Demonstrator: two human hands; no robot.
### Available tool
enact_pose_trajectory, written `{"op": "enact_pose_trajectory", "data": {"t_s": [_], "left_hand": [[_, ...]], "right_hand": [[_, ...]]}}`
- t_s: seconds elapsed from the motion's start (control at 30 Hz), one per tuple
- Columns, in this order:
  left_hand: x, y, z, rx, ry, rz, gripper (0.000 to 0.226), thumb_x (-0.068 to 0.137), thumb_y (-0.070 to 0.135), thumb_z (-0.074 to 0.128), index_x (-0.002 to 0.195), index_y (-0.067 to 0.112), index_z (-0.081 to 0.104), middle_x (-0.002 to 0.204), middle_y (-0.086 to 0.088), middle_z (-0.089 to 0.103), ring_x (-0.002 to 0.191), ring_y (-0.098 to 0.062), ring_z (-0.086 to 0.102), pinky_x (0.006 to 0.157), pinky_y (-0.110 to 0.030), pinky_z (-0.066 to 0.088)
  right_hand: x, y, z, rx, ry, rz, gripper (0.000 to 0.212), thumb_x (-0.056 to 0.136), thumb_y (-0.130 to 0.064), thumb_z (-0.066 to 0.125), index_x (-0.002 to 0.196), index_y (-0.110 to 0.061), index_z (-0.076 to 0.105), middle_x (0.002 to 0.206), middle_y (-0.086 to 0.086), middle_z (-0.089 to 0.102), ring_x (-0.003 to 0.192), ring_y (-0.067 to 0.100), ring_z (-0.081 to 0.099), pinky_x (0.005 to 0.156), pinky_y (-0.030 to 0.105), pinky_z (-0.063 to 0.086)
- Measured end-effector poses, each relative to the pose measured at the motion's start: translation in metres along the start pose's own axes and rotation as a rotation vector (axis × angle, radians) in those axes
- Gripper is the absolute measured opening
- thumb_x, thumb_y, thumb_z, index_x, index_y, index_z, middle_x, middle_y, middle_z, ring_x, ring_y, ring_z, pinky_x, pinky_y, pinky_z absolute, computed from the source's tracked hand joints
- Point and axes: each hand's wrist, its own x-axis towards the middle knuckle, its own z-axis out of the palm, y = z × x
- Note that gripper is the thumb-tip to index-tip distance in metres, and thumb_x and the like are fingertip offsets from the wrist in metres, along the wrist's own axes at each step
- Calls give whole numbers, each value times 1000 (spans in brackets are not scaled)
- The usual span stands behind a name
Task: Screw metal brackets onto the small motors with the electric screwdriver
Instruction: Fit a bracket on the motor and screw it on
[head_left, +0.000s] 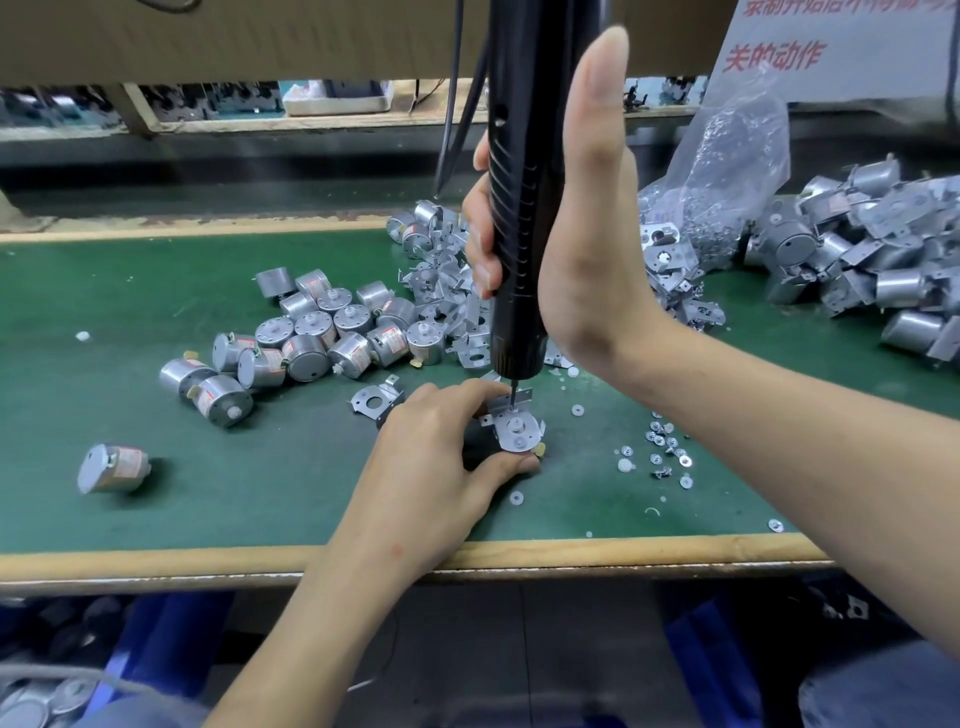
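My left hand (441, 462) pinches a small silver motor with a metal bracket (517, 428) laid on top, standing on the green mat. My right hand (576, 234) grips the black electric screwdriver (519, 208) upright, thumb pointing up. Its bit touches a screw on the bracket's far side. The motor body is mostly hidden under the bracket and my fingers. A loose bracket (376, 402) lies just left of my left hand.
Bare motors (322, 332) are heaped to the left, one lone motor (111, 467) further left. Brackets (441, 280) pile behind the screwdriver. Assembled motors (872, 260) stack at right beside a plastic bag (727, 171). Screws and washers (665, 447) scatter near the table's wooden edge (208, 558).
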Motion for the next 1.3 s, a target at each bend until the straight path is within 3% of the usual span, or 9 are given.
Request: {"op": "enact_pose_trajectory", "data": {"t_s": [0.07, 0.2, 0.5, 0.67, 0.9, 1.1, 1.23, 1.3], "left_hand": [[0, 0, 0, -4, 5, 4, 52, 73, 47, 82, 119, 28, 65, 82, 32, 44, 82, -1, 42, 78, -1, 31], [1, 1, 0, -3, 25, 18, 50, 73, 44, 83, 117, 26, 67, 80, 34, 42, 79, 0, 38, 80, 0, 30], [0, 3, 1, 6, 38, 9, 46, 73, 44, 84, 112, 27, 67, 78, 32, 42, 83, -4, 44, 79, -5, 33], [0, 3, 1, 24, 26, -24, 50, 72, 50, 81, 116, 32, 65, 82, 26, 47, 86, -5, 48, 71, -21, 34], [0, 2, 3, 32, 38, -32, 51, 71, 51, 81, 115, 31, 65, 80, 26, 45, 83, -3, 43, 69, -23, 34], [-2, 3, 2, 37, 23, -32, 51, 72, 55, 77, 116, 32, 64, 87, 18, 53, 88, -7, 49, 76, -25, 39], [-3, 5, 1, 36, 19, -28, 53, 72, 55, 78, 117, 30, 64, 93, 12, 61, 91, -12, 54, 78, -29, 42], [-4, 6, 0, 25, 14, -17, 54, 71, 52, 79, 118, 30, 66, 91, 15, 60, 91, -12, 56, 77, -28, 43]], "right_hand": [[9, 2, 3, -40, -93, -27, 70, 103, -66, 26, 81, -4, 52, 50, 8, 47, 39, 25, 43, 44, 29, 38], [4, 9, -5, 2, -103, -53, 78, 71, -74, 29, 80, 0, 52, 51, 12, 45, 39, 25, 43, 43, 30, 39], [2, 13, -1, 8, -150, -102, 95, 71, -79, 35, 79, 15, 42, 51, 6, 47, 38, 24, 43, 43, 26, 38], [3, 14, -5, 20, -137, -101, 95, 69, -80, 36, 82, 14, 43, 50, 4, 46, 39, 23, 43, 43, 28, 39], [5, 14, -5, -2, -74, -95, 95, 69, -80, 38, 84, 13, 44, 50, 3, 48, 40, 22, 44, 43, 28, 40], [2, 15, -11, -42, -51, -127, 68, 76, -71, 47, 85, -4, 47, 52, 3, 52, 42, 22, 51, 46, 27, 43], [0, 14, -27, -304, -63, -185, 34, 100, -44, 62, 81, -16, 53, 61, 1, 62, 55, 20, 64, 57, 35, 53], [-1, 12, -43, -754, -90, -191, 48, 98, -55, 58, 67, -18, 53, 57, -3, 59, 55, 18, 59, 59, 40, 50]]}}
